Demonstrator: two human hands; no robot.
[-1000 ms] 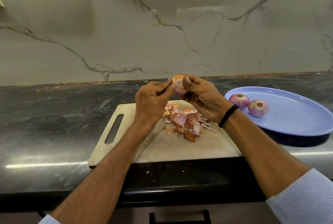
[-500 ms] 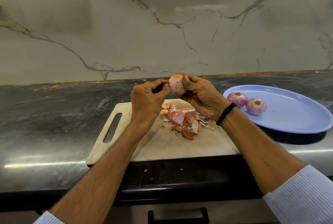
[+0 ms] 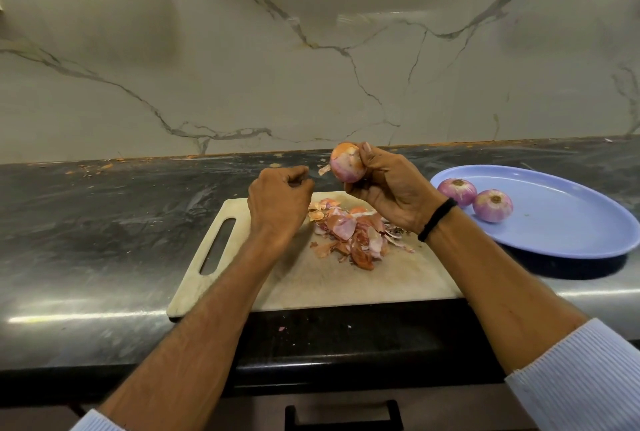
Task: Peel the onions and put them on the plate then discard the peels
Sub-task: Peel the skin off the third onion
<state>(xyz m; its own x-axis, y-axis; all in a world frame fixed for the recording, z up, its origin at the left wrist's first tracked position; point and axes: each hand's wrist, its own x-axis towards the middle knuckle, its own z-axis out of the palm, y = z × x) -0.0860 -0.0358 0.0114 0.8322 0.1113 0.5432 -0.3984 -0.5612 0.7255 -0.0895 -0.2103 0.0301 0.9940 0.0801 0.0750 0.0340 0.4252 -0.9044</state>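
Note:
My right hand (image 3: 391, 191) grips a partly peeled onion (image 3: 347, 164) above the far edge of the pale cutting board (image 3: 311, 285); orange skin still covers its top and a small flap of peel sticks out on its left. My left hand (image 3: 280, 202) hovers just left of the onion, apart from it, fingers curled with the thumb against them; no peel shows in it. A heap of onion peels (image 3: 349, 233) lies on the board under my hands. Two peeled purple onions (image 3: 456, 191) (image 3: 492, 205) sit side by side on the blue plate (image 3: 561, 222) to the right.
The board and plate rest on a dark stone counter (image 3: 104, 240) backed by a marble wall. Orange crumbs (image 3: 90, 169) lie along the back left. A drawer handle (image 3: 343, 413) is below the counter's front edge. A tiny peel scrap (image 3: 281, 328) lies before the board.
My left hand has come off the onion and drawn back to the left, fingers curled. My right hand has lifted and turned the onion, which now shows more fully.

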